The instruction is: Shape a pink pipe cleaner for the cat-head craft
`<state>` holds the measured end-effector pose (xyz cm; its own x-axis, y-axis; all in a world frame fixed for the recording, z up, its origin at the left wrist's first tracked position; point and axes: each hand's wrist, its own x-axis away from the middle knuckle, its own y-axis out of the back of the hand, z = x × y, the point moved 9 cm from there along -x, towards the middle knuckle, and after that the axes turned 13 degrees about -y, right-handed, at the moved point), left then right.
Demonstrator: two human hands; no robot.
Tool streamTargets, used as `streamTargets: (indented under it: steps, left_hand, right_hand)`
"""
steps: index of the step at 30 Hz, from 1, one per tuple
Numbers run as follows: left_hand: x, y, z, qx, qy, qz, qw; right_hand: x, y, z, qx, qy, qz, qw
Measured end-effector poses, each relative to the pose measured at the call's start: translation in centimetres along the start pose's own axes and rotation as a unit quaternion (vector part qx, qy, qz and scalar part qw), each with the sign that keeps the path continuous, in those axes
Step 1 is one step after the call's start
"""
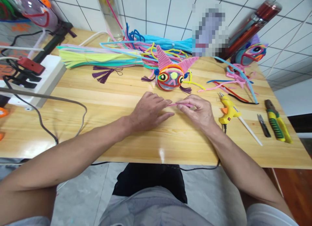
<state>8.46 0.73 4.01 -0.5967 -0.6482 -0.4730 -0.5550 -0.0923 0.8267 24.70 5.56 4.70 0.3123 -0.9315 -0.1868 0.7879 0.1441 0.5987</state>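
A small craft workspace against a white tiled wall: a light wooden bench (102,143) carries bundles of colourful pipe cleaners (97,57), a yellow glue gun (228,111), pliers (277,122), a white power strip (50,78) and a decorated mask-like figure (170,79). Whether it is in a home or a workshop is unclear.

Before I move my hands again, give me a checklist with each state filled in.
1. Pink strip pinched in the right hand: ok.
2. Left hand gripping the strip firmly: cannot tell; its fingertips are at the end.
3. Horned figure apart from both hands: ok, just beyond them.
4. Glue gun cool: cannot tell.
5. Glue gun nozzle well away from strips: not ok, a black strip lies close.
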Motion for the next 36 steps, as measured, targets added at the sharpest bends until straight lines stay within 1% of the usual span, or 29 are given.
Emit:
streamTargets:
  steps: [2, 4, 6, 8, 10, 11, 12, 14, 16, 18, 21, 24, 27, 29, 36]
  left_hand:
    - [0.1, 0.1, -0.2, 0.08, -0.004, -0.007, 0.997]
    - [0.1, 0.0, 0.1, 0.194, 0.008, -0.017, 0.981]
    - [0.1, -0.4, 1.0, 0.327, 0.047, -0.026, 0.944]
    - [0.1, -1.3, 2.1, 0.444, 0.109, -0.022, 0.889]
    - [0.2, -2.3, 3.0, 0.513, 0.174, -0.015, 0.84]
    - [0.3, -2.7, 3.2, 0.528, 0.199, -0.009, 0.826]
    - [0.4, -3.1, 3.2, 0.533, 0.219, 0.0, 0.818]
    - [0.6, -3.6, 2.9, 0.533, 0.239, 0.016, 0.812]
    - [0.7, -3.9, 2.4, 0.534, 0.249, 0.023, 0.807]
    - [1.0, -3.8, 2.4, 0.53, 0.265, 0.01, 0.805]
    - [1.3, -3.4, 2.6, 0.509, 0.288, -0.015, 0.811]
    - [1.3, -2.9, 2.7, 0.495, 0.287, -0.035, 0.82]
    - [1.1, -2.5, 2.6, 0.485, 0.28, -0.049, 0.827]
    - [1.0, -2.4, 2.6, 0.48, 0.281, -0.05, 0.829]
    - [1.0, -2.6, 2.2, 0.491, 0.274, -0.041, 0.826]
  right_hand:
    - [-0.1, 0.5, -0.2, -0.002, -0.003, -0.019, 1.0]
    - [-0.3, 0.9, -0.3, -0.012, -0.003, -0.027, 1.0]
    - [-0.4, 1.1, -0.3, -0.021, -0.001, -0.021, 1.0]
    - [-0.4, 1.0, -0.3, -0.024, 0.001, -0.01, 1.0]
    - [-0.4, 0.8, -0.2, -0.023, 0.006, 0.004, 1.0]
    - [-0.3, 0.6, 0.0, -0.024, 0.011, 0.013, 1.0]
    - [-0.3, 0.3, 0.1, -0.027, 0.016, 0.024, 0.999]
    - [-0.2, -0.1, 0.4, -0.037, 0.023, 0.048, 0.998]
    - [-0.1, -0.4, 0.3, -0.051, 0.008, 0.062, 0.997]
    - [-0.1, -0.4, -0.2, -0.078, -0.035, 0.066, 0.994]
    - [-0.1, -0.2, -1.3, -0.137, -0.105, 0.06, 0.983]
    - [-0.1, -0.2, -1.6, -0.178, -0.131, 0.057, 0.974]
    - [0.0, -0.5, -1.6, -0.19, -0.133, 0.058, 0.971]
    - [0.0, -0.5, -1.6, -0.192, -0.128, 0.048, 0.972]
    - [0.1, 0.4, -1.2, -0.181, -0.092, 0.004, 0.979]
